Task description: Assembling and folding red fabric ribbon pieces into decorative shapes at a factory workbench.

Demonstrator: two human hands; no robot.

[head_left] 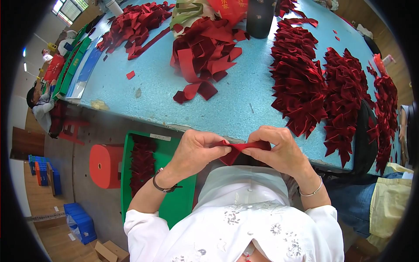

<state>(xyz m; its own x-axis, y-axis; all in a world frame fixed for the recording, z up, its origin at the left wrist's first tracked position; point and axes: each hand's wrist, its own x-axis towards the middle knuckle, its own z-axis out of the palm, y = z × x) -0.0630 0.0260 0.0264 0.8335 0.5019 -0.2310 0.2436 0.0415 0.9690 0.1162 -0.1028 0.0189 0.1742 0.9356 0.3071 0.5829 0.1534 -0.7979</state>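
In front of my waist, at the near edge of the blue table [152, 102], a dark red velvet ribbon piece [235, 153] is stretched between my hands and folded to a point at its middle. My left hand [198, 150] pinches its left part between thumb and index finger. The right part is pinched by my right hand [279, 148], its thumb near the fold. A heap of loose red ribbon strips [203, 52] lies on the table beyond my hands. To the right, folded red ribbon pieces [299, 83] are stacked in long, dense rows.
A green tray [174, 198] with a row of folded pieces sits below the table at my left, beside a red stool [104, 166]. A black bottle [260, 19] stands on the far table. Another person [41, 107] sits at far left; a yellow cloth [389, 205] shows at right.
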